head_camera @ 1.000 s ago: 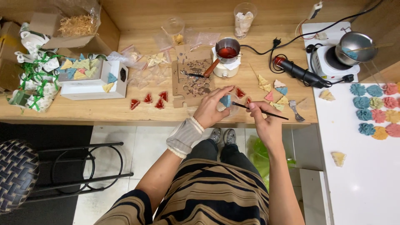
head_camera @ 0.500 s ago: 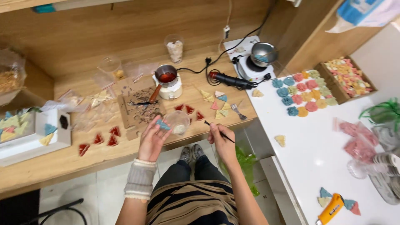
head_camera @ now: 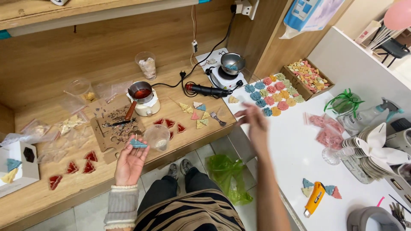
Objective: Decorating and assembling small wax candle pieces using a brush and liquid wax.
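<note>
free: white table middle | blocked: plastic cup, bench edge

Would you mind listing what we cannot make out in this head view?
- Right hand: motion-blurred, so whether it holds anything cannot be told.
- Grey tub: cut off by the bottom edge.
- White box: cut off by the left edge.
- Pot on the hotplate: contents too small to tell.
- Left hand: holds a blue triangle at the fingertips; its underside is hidden.
</note>
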